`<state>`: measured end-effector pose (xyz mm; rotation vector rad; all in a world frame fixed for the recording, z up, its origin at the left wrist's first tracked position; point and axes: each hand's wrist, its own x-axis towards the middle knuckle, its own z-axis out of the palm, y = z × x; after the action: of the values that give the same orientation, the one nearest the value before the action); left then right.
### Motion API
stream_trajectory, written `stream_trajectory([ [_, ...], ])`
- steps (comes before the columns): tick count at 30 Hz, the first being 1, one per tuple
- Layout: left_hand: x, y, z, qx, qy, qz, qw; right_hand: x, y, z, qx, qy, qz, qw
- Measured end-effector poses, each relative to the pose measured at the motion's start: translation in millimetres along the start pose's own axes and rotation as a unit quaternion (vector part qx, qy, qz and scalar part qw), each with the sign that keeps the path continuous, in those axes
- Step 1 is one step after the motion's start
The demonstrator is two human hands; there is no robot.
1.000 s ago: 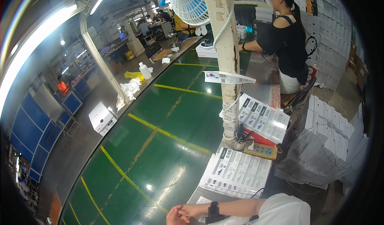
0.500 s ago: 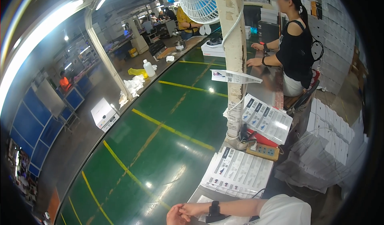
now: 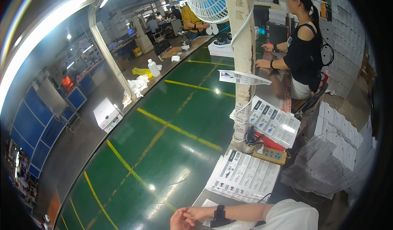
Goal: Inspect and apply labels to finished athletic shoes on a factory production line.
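At the lower edge my right hand [image 3: 191, 215] rests against my left hand [image 3: 177, 220]. The right fingers are curled in, and no object shows in them. My left hand is bent and closed beside them, its fingers pressed together, partly cut off by the frame. A black band [image 3: 219, 216] circles my right wrist. Under my right forearm lies a clear plastic bag [image 3: 207, 204]. Just beyond the arm, nearest to my hands, is a spread stack of printed label sheets [image 3: 245, 177]. The green conveyor belt [image 3: 163, 164] runs alongside my hands.
A worn post [image 3: 242, 66] with cords rises beside a power strip [image 3: 269, 154]. More label sheets [image 3: 272, 121] lie behind it. A person [image 3: 303, 46] sits at the right. A shoe box [image 3: 221, 50] stands on the far belt; a white box [image 3: 107, 114] stands beyond its left edge.
The view has shifted slightly, so the post and belt lines sit a little further right. My hands stay together in the same place.
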<state>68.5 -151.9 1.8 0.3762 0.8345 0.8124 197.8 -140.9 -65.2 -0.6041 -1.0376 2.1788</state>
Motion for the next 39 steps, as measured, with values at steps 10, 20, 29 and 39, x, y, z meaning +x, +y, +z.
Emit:
stream_trajectory([
  [10, 1.2, -0.8, 0.3, 0.008, 0.0, 0.007, 1.0, 2.1, 4.2, -4.7, -0.002, -0.018, -0.009, 1.0],
  [20, -0.2, 1.3, 1.6, 0.007, 0.0, -0.002, 1.0, -1.5, -2.1, 0.6, 0.009, -0.006, 0.005, 1.0],
  [29, 1.0, 0.8, 0.9, 0.011, -0.003, 0.001, 1.0, 1.8, 2.4, -1.6, 0.02, -0.009, 0.003, 1.0],
  [39, -1.0, 0.6, 4.1, 0.009, 0.004, 0.005, 1.0, 1.3, -0.2, -0.8, 0.003, -0.011, -0.006, 1.0],
])
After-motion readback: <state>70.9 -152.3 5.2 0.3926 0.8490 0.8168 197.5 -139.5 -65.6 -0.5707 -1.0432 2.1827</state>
